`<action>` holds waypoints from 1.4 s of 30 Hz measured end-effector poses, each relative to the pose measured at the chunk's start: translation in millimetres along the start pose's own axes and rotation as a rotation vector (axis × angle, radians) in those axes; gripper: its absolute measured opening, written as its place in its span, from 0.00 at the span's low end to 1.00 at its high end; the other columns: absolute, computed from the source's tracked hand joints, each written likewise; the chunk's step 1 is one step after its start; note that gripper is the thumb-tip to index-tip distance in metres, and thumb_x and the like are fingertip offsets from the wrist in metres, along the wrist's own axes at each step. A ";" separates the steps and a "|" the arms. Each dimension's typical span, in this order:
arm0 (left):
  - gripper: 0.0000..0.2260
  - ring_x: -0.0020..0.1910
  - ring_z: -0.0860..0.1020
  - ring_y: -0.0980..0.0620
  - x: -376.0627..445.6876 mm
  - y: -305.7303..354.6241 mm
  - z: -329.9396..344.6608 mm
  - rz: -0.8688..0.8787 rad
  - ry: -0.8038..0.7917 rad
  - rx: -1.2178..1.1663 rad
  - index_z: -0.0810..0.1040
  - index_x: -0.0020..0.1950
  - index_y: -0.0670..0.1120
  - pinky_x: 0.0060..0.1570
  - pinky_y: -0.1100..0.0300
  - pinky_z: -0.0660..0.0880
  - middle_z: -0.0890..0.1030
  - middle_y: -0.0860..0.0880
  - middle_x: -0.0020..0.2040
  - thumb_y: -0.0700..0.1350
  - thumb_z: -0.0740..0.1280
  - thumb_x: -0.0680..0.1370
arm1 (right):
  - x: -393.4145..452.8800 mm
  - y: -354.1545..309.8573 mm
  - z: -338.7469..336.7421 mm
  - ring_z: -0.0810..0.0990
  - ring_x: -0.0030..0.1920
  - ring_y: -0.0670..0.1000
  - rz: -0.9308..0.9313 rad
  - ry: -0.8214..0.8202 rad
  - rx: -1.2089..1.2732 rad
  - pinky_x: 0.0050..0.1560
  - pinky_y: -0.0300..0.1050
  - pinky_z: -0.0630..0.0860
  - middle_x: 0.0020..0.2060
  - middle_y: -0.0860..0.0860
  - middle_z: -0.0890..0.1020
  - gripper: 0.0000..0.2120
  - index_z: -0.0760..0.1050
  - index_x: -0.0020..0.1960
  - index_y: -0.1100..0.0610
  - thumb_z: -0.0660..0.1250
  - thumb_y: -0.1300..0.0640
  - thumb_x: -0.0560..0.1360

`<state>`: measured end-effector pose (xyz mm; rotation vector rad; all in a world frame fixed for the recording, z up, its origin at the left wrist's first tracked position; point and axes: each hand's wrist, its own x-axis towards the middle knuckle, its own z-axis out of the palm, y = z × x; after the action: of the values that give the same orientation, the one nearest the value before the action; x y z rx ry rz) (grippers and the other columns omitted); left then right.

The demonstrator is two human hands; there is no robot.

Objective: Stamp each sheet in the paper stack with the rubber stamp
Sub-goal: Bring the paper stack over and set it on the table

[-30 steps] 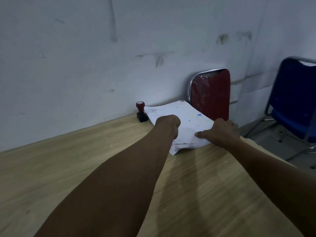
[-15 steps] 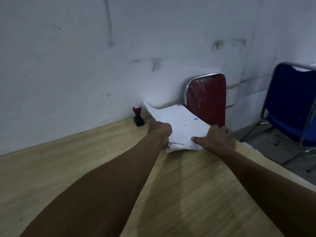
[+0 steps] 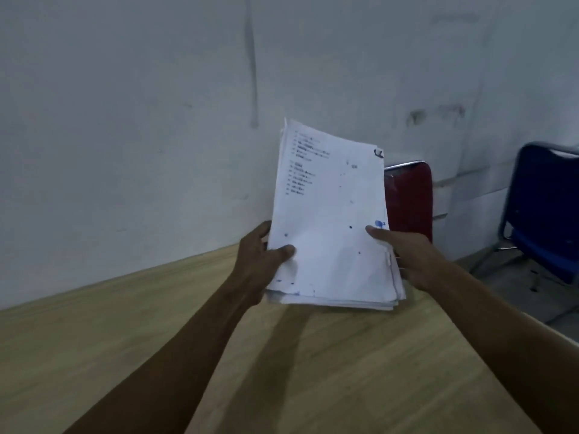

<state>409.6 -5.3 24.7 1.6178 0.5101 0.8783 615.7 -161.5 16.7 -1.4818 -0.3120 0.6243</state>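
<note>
- Holding the paper stack (image 3: 329,220) clear of the wooden table (image 3: 313,371), both hands grip it at centre frame, the sheets tilted up toward the camera.
- Left hand (image 3: 260,261): curled round the stack's lower left edge, thumb pressed on the top sheet, fingers behind the paper and hidden.
- Right hand (image 3: 407,255): grips the lower right edge, thumb lying across the face of the top sheet, fingers behind the stack.
- Top sheet: white, with lines of small printed text in its upper left part, too blurred to read; a dark mark or clip at the upper right corner, which one I cannot tell; a blue ink blot just beside the right thumb tip and scattered small blue specks lower down.
- Stack edges: sheets unevenly aligned, lower right corner fanned and slightly curled.
- Table: light wood grain, filling the lower half of the frame, its far edge against a scuffed white wall (image 3: 156,104).
- Red chair (image 3: 407,198): chrome-framed backrest, right of centre, partly hidden behind the stack.
- Blue chair (image 3: 545,208): far right of the frame, on the grey floor.
</note>
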 end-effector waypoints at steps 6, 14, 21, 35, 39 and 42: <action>0.25 0.52 0.83 0.43 -73.9 30.9 -89.7 0.021 -0.055 0.015 0.79 0.60 0.47 0.50 0.45 0.80 0.84 0.46 0.55 0.48 0.77 0.64 | -58.5 -28.1 63.3 0.79 0.47 0.59 -0.155 -0.266 0.177 0.59 0.53 0.72 0.47 0.60 0.83 0.29 0.80 0.50 0.67 0.83 0.53 0.57; 0.20 0.52 0.82 0.45 -150.6 74.7 -197.3 -0.019 0.116 0.130 0.80 0.55 0.52 0.50 0.47 0.80 0.84 0.48 0.53 0.38 0.76 0.66 | -161.1 -26.0 166.1 0.85 0.42 0.51 -0.406 -0.375 0.097 0.45 0.46 0.83 0.47 0.53 0.84 0.12 0.79 0.54 0.61 0.71 0.70 0.72; 0.15 0.49 0.81 0.49 -195.7 130.3 -260.4 0.179 0.468 0.087 0.80 0.54 0.42 0.43 0.56 0.78 0.83 0.48 0.52 0.29 0.69 0.71 | -239.0 -3.1 243.9 0.86 0.44 0.48 -0.613 -0.484 0.105 0.44 0.42 0.82 0.41 0.45 0.86 0.14 0.79 0.50 0.52 0.70 0.71 0.73; 0.12 0.46 0.82 0.48 -246.4 112.6 -318.4 0.096 0.614 0.096 0.77 0.50 0.45 0.36 0.58 0.77 0.83 0.48 0.50 0.32 0.70 0.72 | -273.6 45.8 286.3 0.84 0.44 0.48 -0.473 -0.504 0.031 0.36 0.36 0.80 0.46 0.48 0.84 0.15 0.78 0.52 0.56 0.78 0.62 0.68; 0.16 0.49 0.81 0.47 -244.7 101.4 -308.1 0.055 0.595 0.074 0.78 0.56 0.44 0.43 0.54 0.77 0.83 0.49 0.52 0.32 0.71 0.70 | -276.9 46.7 293.3 0.85 0.42 0.47 -0.445 -0.519 0.042 0.36 0.37 0.80 0.44 0.49 0.85 0.13 0.79 0.49 0.55 0.77 0.64 0.68; 0.16 0.48 0.81 0.48 -244.2 99.7 -305.2 0.056 0.616 0.045 0.78 0.56 0.42 0.41 0.57 0.76 0.83 0.48 0.51 0.32 0.70 0.70 | -279.3 46.3 296.1 0.85 0.41 0.47 -0.447 -0.527 0.022 0.37 0.40 0.81 0.44 0.49 0.86 0.12 0.80 0.48 0.55 0.77 0.65 0.67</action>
<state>9.0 -14.7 71.0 1.3886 0.9161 1.4242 216.2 -76.1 47.0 -1.1522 -1.0099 0.6400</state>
